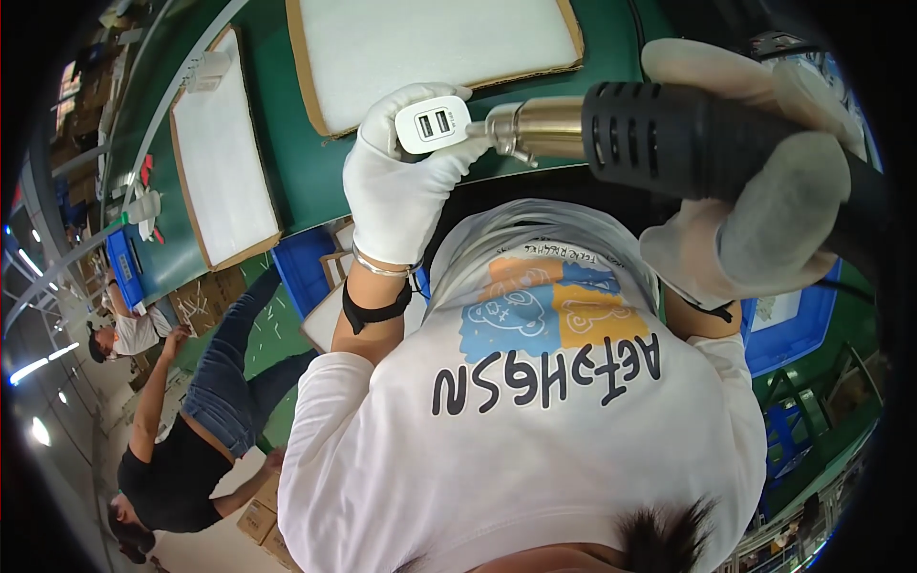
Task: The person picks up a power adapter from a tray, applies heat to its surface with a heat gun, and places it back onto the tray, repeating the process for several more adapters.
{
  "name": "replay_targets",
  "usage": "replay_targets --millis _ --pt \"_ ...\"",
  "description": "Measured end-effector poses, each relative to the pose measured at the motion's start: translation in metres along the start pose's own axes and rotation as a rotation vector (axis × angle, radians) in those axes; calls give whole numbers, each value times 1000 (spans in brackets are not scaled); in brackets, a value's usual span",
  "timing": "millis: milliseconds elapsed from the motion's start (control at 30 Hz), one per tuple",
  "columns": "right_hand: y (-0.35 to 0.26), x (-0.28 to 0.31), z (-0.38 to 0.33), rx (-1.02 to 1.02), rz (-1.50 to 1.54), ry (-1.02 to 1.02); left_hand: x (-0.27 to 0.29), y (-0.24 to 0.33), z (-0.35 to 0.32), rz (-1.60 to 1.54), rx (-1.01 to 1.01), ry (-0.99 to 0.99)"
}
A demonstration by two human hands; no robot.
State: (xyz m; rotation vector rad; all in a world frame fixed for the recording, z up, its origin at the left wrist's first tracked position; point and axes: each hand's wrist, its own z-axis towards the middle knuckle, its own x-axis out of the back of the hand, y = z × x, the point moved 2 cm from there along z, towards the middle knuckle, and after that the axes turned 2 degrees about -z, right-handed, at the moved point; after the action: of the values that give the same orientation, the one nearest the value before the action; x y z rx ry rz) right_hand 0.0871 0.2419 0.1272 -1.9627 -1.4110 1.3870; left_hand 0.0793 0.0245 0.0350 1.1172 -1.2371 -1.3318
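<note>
The left hand [396,191] grips the charger [433,125], its fingers curled round the far side and the thumb along the near one, port face turned up toward the camera. The charger is held up over the near margin of the bench [315,177], just short of the large tray [430,48]. The right hand [774,205] is wrapped round the dark body of the gun [630,134], whose metal nozzle [554,127] points left, straight at the charger's side.

The chief danger is heat, judging by the vented body and bare metal barrel. The tip ends right beside the left thumb; whether it touches the charger or the glove cannot be made out from this angle. A small wobble of the right hand could scorch that glove or the thumb inside it. If the tip dwells on one spot, the white shell could soften, discolour or warp, most likely along the edge nearest the nozzle. A bump from the metal could mark the shell or twist it out of the fingers, dropping it onto the bench or over the edge. Swung too far forward, the barrel could also singe the tray's pale lining or its cardboard rim.
</note>
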Motion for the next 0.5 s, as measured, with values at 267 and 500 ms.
replay_targets --millis 267,500 --pt "-3 8 -4 -90 39 -45 -7 5 -3 71 35 35" --pt "-7 23 -9 -171 72 -88 -6 4 -3 77 44 39"
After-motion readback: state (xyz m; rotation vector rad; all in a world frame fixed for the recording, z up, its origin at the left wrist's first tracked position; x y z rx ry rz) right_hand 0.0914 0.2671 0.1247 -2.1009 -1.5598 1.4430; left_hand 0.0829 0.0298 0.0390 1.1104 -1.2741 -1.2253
